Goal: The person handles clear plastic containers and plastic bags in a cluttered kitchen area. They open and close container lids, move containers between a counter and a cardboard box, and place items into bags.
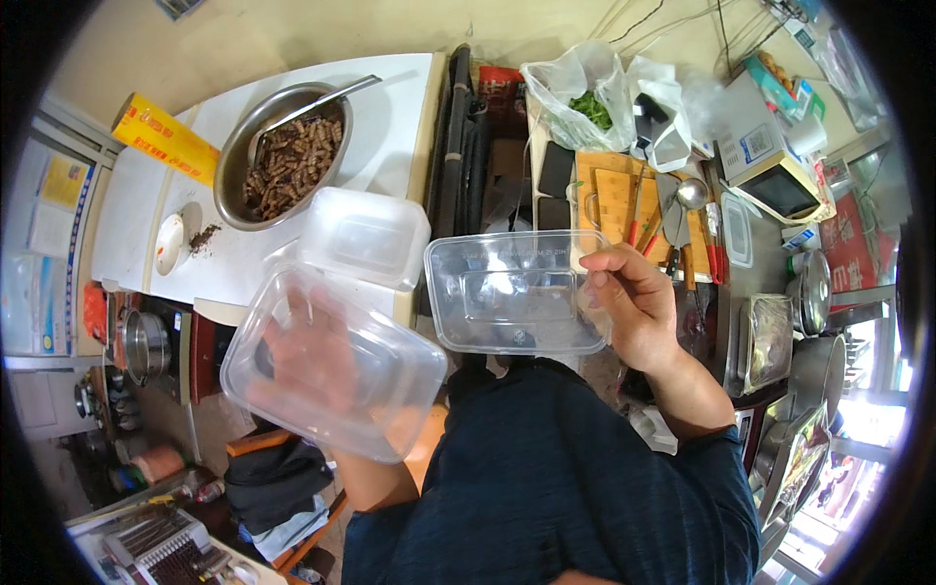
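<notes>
My left hand shows through a translucent rectangular plastic container. It supports the container from below, tilted in the air. Between thumb and fingers, my right hand pinches the right edge of a clear rectangular plastic lid. The two pieces are apart. Just beyond them, a frosted plastic container is at the white table's near corner. Farther back on the table stands a steel bowl of brown segmented pieces that look like insect pupae. A long-handled metal utensil rests in the bowl.
Beside the bowl lie a yellow printed roll and a small white dish near dark crumbs. Knives and a ladle lie on a wooden cutting board at right. Behind it sit a bag of greens and a microwave.
</notes>
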Demonstrator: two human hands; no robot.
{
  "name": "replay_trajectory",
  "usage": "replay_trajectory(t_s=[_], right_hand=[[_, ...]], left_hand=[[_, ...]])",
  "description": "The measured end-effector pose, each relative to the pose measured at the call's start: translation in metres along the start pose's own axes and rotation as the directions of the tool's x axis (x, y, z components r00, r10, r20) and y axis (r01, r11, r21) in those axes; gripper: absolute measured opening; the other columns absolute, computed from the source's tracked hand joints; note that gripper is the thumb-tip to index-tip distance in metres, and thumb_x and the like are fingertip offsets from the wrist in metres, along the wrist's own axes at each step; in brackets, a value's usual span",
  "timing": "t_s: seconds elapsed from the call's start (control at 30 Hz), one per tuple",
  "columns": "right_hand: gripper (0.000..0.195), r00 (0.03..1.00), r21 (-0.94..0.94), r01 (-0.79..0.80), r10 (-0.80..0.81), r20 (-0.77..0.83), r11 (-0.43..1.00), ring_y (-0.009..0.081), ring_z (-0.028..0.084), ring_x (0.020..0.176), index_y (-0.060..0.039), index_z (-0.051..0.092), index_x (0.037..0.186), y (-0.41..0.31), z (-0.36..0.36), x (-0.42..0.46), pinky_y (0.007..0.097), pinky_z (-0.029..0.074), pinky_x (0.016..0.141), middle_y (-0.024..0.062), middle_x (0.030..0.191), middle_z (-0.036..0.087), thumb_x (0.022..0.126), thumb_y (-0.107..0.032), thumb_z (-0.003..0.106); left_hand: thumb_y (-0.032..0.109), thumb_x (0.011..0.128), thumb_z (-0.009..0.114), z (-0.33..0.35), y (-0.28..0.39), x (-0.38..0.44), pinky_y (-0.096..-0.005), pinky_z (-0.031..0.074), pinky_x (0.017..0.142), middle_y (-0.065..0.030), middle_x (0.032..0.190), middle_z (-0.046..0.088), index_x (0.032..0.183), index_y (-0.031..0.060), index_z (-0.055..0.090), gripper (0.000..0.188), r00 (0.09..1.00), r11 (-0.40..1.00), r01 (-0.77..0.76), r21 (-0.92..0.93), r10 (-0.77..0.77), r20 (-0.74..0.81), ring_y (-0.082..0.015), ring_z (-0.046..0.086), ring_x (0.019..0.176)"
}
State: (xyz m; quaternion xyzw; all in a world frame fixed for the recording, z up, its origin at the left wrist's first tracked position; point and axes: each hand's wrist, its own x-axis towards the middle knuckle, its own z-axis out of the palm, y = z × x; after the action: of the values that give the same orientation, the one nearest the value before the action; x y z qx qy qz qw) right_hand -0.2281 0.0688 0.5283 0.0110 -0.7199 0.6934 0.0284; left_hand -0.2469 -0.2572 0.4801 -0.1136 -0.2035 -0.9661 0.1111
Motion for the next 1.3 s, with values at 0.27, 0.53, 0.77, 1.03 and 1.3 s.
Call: replay_trajectory(t_s=[0.27, 0.53, 0.77, 1.03, 1.3], right_hand=[[0.019, 1.0, 0.022, -0.008, 0.009, -0.03, 1.0, 0.0056, 0.048, 0.075, -0.0015, 0.062, 0.106, -0.003, -0.003, 0.002, 0.0201, 0.041, 0.067, -0.0004, 0.089, 0.055, 0.094, 0.004, 0.049], [0.017, 0.994, -0.021, 0.023, -0.025, -0.108, 1.0, 0.0035, 0.043, 0.075, -0.0007, 0.061, 0.107, 0.01, 0.0, 0.003, 0.0177, 0.036, 0.066, -0.0036, 0.089, 0.052, 0.096, 0.001, 0.049], [0.016, 0.994, -0.045, 0.027, -0.031, -0.102, 0.999, 0.0038, 0.043, 0.073, -0.0004, 0.061, 0.107, 0.011, -0.004, 0.002, 0.0177, 0.036, 0.066, -0.0031, 0.086, 0.051, 0.096, -0.002, 0.05], [0.014, 0.987, -0.089, 0.004, -0.018, -0.157, 0.996, 0.0041, 0.044, 0.069, 0.0008, 0.06, 0.105, 0.016, -0.015, -0.005, 0.0184, 0.038, 0.063, -0.0027, 0.081, 0.052, 0.096, -0.003, 0.051], [0.014, 0.983, -0.07, 0.046, -0.058, -0.176, 0.996, 0.0046, 0.045, 0.073, 0.0003, 0.059, 0.108, 0.016, -0.015, -0.004, 0.018, 0.037, 0.067, -0.002, 0.085, 0.054, 0.095, -0.002, 0.052]], left_hand=[[0.045, 0.068, 0.081, -0.007, 0.001, 0.0, -0.0414, 0.028, 0.114, -0.0155, 0.143, 0.043, 0.13, 0.0108, 0.052, 0.077, 0.999, 0.999, 0.036, 0.019, -0.035, -0.026, -0.0253, 0.04, 0.132], [0.046, 0.088, 0.058, 0.008, -0.006, 0.029, -0.0546, 0.023, 0.112, -0.0246, 0.138, 0.04, 0.131, 0.0129, 0.052, 0.054, 0.961, 0.996, -0.017, -0.092, -0.009, -0.277, -0.0408, 0.03, 0.134], [0.048, 0.096, 0.039, -0.064, 0.019, 0.091, -0.0589, 0.02, 0.111, -0.0248, 0.133, 0.044, 0.133, 0.0112, 0.048, 0.053, 0.982, 0.997, -0.044, -0.066, 0.031, -0.188, -0.0416, 0.037, 0.127], [-0.003, 0.093, 0.042, -0.027, -0.04, 0.079, -0.0374, 0.03, 0.111, -0.0132, 0.146, 0.032, 0.145, 0.0049, 0.028, 0.054, 0.79, 0.621, -0.002, 0.784, 0.482, -0.38, -0.027, 0.037, 0.13], [0.001, 0.093, 0.05, -0.044, -0.013, 0.051, -0.0341, 0.036, 0.101, -0.0121, 0.142, 0.039, 0.139, 0.0024, 0.039, 0.048, 0.779, 0.094, 0.116, 0.989, 0.609, -0.149, -0.0233, 0.043, 0.122]])
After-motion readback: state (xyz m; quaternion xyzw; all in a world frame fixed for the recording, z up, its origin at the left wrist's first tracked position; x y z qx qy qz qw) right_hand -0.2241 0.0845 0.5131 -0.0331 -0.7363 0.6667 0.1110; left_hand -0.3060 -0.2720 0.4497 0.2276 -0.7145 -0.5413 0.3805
